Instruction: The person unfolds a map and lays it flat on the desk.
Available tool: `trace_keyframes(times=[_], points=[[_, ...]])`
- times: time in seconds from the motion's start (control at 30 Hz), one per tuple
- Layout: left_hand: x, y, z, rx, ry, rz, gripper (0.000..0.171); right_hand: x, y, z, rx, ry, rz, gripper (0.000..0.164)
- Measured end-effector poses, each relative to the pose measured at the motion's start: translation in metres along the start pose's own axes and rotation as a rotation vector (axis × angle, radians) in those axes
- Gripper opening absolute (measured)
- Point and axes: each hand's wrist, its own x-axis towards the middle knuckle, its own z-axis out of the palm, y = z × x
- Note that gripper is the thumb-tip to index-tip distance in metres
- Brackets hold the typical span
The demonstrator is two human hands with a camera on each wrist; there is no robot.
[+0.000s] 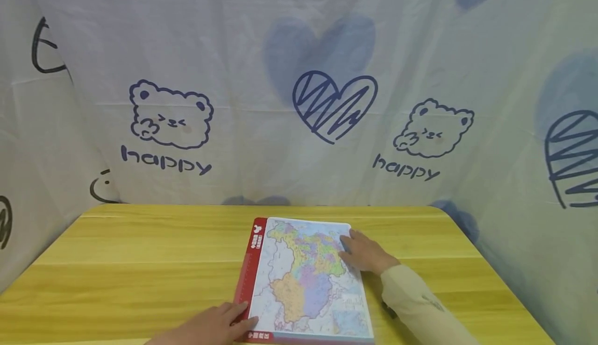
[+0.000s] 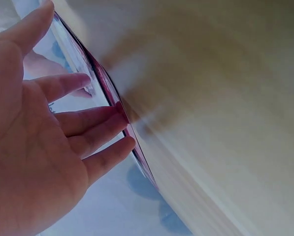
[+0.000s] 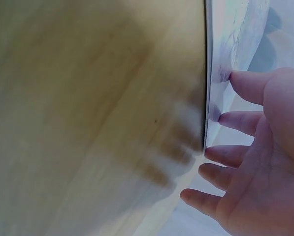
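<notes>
A flat, glossy map (image 1: 308, 277) with pastel regions and a red strip down its left side lies on the table. Its front edge looks slightly thick; I cannot tell whether it is one sheet or several. My left hand (image 1: 210, 327) touches its lower left corner. In the left wrist view, the fingers of that hand (image 2: 43, 142) reach the edge of the map (image 2: 101, 76), spread and fairly straight. At the upper right edge rests my right hand (image 1: 369, 254). The right wrist view has the thumb and fingertips of that hand (image 3: 270, 142) against the side of the map (image 3: 228, 34).
The yellow wood-grain table (image 1: 140, 262) extends to both sides of the map. Behind it hangs a pale curtain (image 1: 252, 142) printed with hearts, bear faces and the word "happy", with more cloth at the left and right.
</notes>
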Motion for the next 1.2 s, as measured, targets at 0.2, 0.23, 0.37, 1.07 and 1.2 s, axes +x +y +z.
trace_keyframes(times=[0.2, 0.23, 0.37, 1.07, 1.2], points=[[0.0, 0.002, 0.005, -0.032, 0.032, 0.049, 0.064, 0.007, 0.0, 0.002, -0.001, -0.001, 0.009, 0.052], [0.0, 0.002, 0.005, -0.036, 0.033, 0.051, 0.064, 0.008, 0.0, 0.002, -0.001, -0.001, 0.01, 0.052], [0.0, 0.002, 0.006, -0.045, 0.026, 0.041, 0.064, 0.009, -0.002, 0.0, -0.007, 0.002, 0.013, 0.052], [-0.005, 0.0, -0.01, -0.124, 0.119, -0.04, 0.071, 0.004, -0.01, 0.0, -0.015, 0.015, -0.024, 0.055], [-0.006, -0.002, -0.02, -0.222, 0.143, -0.17, 0.078, -0.004, -0.017, 0.0, -0.016, 0.046, -0.088, 0.056]])
